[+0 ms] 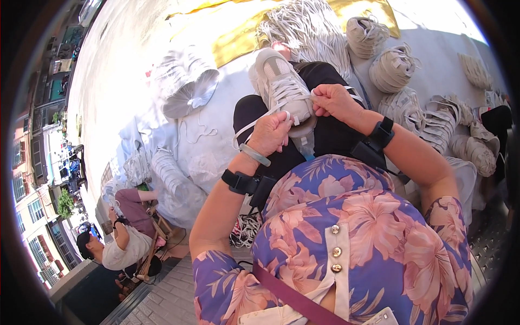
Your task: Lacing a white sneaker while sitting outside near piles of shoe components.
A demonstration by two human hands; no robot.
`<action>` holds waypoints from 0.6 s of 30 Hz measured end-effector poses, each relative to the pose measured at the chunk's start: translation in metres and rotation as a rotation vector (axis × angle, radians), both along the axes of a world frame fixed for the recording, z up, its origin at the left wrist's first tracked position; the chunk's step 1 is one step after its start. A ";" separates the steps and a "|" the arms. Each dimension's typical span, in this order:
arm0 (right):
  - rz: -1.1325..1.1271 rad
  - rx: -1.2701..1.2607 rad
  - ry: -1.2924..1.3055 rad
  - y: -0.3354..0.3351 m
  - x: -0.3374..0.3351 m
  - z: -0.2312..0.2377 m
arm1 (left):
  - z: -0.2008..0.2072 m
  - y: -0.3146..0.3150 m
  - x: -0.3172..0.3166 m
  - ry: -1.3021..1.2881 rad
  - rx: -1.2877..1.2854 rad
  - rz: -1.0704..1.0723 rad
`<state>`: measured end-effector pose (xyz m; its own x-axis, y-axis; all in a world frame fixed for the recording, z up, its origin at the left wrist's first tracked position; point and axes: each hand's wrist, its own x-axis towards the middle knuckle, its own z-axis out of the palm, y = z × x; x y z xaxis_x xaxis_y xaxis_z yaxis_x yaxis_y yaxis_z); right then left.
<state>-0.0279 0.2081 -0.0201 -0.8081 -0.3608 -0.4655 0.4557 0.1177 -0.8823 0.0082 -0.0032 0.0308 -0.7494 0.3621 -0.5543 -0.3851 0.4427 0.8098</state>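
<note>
A whitish sneaker [269,67] with a mesh toe lies across my lap, its toe pointing away from me. White shoelace [287,89] crosses its front in several rows. My left hand [270,132] is closed in a pinch on the lace at the near left of the shoe, and a loose length loops out to its left. On the other side, my right hand [337,103] pinches the lace beside the shoe's upper eyelets, with a lace end showing past the fingers. The exact fingertip grip is partly hidden.
A big heap of white laces [306,35] lies beyond my knees on yellow cloth [238,40]. Stacked shoe uppers [392,67] stand to the right. Plastic-wrapped uppers [189,81] lie to the left. A seated person [127,244] works at the far left.
</note>
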 end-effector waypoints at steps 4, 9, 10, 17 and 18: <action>-0.173 -0.097 0.161 -0.008 -0.009 -0.003 | -0.018 0.019 -0.012 0.155 -0.105 -0.044; -0.272 -0.116 0.170 -0.012 -0.009 -0.016 | -0.024 0.031 -0.018 0.454 -0.334 -0.073; -0.290 -0.120 0.190 -0.012 -0.009 -0.019 | -0.025 0.031 -0.018 0.453 -0.337 -0.076; -0.462 -0.236 -0.011 -0.006 -0.010 -0.010 | -0.019 0.034 -0.012 0.681 -0.484 -0.239; -0.464 -0.237 -0.009 -0.006 -0.010 -0.010 | -0.017 0.037 -0.011 0.653 -0.559 -0.261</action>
<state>-0.0384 0.2022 -0.0297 -0.9045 -0.0619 -0.4219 0.4200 -0.3010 -0.8562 -0.0032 0.0336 0.0138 -0.9087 0.3701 -0.1928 0.2446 0.8466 0.4727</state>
